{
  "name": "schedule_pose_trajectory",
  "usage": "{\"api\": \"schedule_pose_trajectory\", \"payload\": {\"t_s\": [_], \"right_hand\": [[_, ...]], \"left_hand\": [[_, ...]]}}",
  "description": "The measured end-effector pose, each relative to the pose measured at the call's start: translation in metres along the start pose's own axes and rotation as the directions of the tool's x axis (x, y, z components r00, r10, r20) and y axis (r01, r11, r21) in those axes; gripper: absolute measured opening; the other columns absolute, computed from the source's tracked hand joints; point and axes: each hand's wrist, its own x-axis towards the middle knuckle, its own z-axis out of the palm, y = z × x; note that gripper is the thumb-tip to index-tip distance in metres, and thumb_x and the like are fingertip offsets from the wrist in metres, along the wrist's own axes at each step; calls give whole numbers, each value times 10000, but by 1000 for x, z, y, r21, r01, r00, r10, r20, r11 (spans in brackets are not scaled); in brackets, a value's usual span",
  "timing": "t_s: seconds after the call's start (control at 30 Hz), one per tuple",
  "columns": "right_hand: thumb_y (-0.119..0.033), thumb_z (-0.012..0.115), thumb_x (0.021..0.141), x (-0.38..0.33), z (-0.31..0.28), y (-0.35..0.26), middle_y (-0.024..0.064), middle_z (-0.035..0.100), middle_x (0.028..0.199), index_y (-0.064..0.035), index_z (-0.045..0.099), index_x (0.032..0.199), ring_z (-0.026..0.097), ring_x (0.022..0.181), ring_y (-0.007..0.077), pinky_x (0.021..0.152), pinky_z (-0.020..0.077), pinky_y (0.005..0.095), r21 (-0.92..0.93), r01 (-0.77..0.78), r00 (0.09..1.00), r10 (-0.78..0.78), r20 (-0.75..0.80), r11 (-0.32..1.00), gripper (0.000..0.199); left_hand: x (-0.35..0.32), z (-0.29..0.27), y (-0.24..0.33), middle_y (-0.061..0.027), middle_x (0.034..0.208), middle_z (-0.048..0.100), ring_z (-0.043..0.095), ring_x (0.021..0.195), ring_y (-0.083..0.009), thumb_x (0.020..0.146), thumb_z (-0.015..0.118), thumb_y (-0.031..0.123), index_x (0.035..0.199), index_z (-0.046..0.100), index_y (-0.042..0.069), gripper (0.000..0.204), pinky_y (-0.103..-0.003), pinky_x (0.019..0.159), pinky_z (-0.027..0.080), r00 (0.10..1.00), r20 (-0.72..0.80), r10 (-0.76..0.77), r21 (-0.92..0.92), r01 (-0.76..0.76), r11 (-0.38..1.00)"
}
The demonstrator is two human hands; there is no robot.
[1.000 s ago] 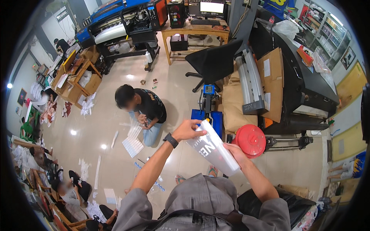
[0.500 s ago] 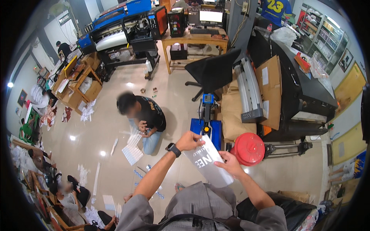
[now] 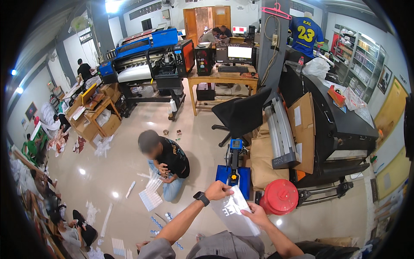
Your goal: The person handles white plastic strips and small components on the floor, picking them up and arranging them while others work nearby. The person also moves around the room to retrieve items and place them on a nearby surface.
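Between my two hands hangs a thin, see-through film sheet (image 3: 228, 212) printed with white letters; glare hides part of the print. My left hand (image 3: 217, 191), below a dark wristwatch (image 3: 201, 197), pinches the sheet's upper left edge. With the thumb on top, my right hand (image 3: 257, 214) grips its right edge lower down. Just beyond the sheet stands a heat press (image 3: 236, 146) with a small display and a blue base. A red lidded drum (image 3: 280, 196) is to the right of it.
A person (image 3: 166, 162) sits on the floor ahead left, beside printed sheets (image 3: 151, 195). Behind the press stands a black swivel chair (image 3: 242, 114). Cardboard (image 3: 302, 134) leans on a big black machine (image 3: 332, 116) at right. A large printer (image 3: 144, 64) stands far left.
My view has tilted upward, so the room and my hands sit lower in the picture. Both hands keep hold of the film, whose glare has shifted. The seated person stays in place.
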Motion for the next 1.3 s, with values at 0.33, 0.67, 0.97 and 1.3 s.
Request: {"api": "schedule_pose_trajectory", "payload": {"t_s": [0.33, 0.67, 0.97, 1.3], "right_hand": [[-249, 548, 1023, -7, -29, -17, 131, 690, 1110, 17, 572, 1276, 698, 907, 199, 792, 567, 327, 417, -336, 941, 315, 122, 844, 367], [-220, 651, 976, -10, -70, 20, 156, 666, 1153, 19, 525, 1336, 667, 985, 185, 833, 549, 335, 601, -379, 921, 353, 168, 704, 450], [-251, 566, 1020, -12, -134, 52, 136, 677, 1114, 18, 542, 1349, 675, 948, 166, 831, 553, 326, 748, -431, 892, 362, 271, 505, 425], [-234, 715, 905, 2, -198, 68, 129, 684, 1143, 34, 501, 1394, 664, 905, 173, 806, 534, 326, 786, -439, 895, 287, 341, 435, 598]], "left_hand": [[13, 7, 43, -90, 904, 735, 671, 800, -144, 821, 833, 346, 1097, 721, -24, 475, -293, 698, 536, 982, 67, -180, -255, 191, 948], [58, 49, 57, -94, 942, 740, 686, 825, -128, 805, 855, 318, 1164, 688, -29, 526, -286, 743, 549, 963, 166, -211, -150, 236, 960], [118, 102, 75, -57, 870, 720, 654, 775, -116, 784, 875, 295, 1112, 703, -5, 477, -278, 715, 521, 960, 224, -168, -165, 207, 964], [165, 138, 76, -35, 801, 693, 633, 717, -99, 753, 897, 339, 979, 697, 10, 446, -274, 685, 521, 951, 226, -211, -106, 240, 965]]}}
